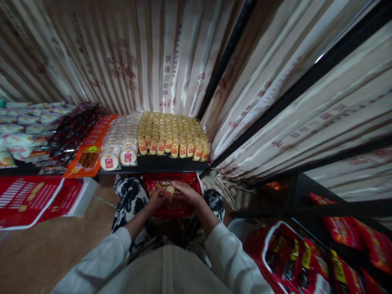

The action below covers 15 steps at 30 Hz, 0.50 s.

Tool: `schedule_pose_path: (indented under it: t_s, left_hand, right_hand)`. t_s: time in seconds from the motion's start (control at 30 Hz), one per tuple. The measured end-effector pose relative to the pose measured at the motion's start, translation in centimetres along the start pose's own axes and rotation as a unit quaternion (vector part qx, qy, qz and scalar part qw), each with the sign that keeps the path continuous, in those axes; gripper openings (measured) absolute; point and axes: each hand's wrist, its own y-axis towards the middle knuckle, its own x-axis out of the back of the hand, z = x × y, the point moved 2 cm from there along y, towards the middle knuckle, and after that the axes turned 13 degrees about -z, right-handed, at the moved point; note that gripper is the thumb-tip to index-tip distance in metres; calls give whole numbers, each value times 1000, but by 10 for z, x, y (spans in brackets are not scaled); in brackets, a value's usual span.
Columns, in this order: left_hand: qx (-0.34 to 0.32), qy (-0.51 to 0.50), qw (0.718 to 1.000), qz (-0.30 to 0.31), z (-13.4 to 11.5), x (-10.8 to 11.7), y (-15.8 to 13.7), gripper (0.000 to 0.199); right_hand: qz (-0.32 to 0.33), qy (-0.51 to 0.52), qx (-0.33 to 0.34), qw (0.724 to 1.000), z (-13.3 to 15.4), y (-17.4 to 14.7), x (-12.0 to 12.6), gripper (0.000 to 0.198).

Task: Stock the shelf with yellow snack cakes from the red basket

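Over a red basket (183, 210) between the knees, both hands meet around a small yellow wrapped snack cake (170, 190). My left hand (158, 198) grips it from the left with bent fingers. My right hand (185, 192) closes on its right side, fingers reaching over it. A few similar yellow packets lie in the basket, partly hidden by the hands. On the black shelf just ahead stand rows of yellow wrapped snack cakes (174, 147), the front ones upright with red labels. Left of them are stacks of round white packaged cakes (109, 161).
Farther left on the shelf (171, 164) lie an orange packet (87, 153), dark red packets (72, 132) and white bags (23, 141). A red basket (39, 200) stands at lower left. At right, another basket (266, 245) holds red packets. Black rack bars cross the curtains (171, 53).
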Motion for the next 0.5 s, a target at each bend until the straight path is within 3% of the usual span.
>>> schedule_pose_path:
  t_s: [0.33,0.5]
  left_hand:
    - [22,-92,993,-70,-31,23,-3,43]
    - [34,-140,988,-63,-41,19,-6,48]
  right_hand:
    - [-86,91,32,992,-4,1,-6,18]
    - [-118,119,65,984,-17,7,-17,23]
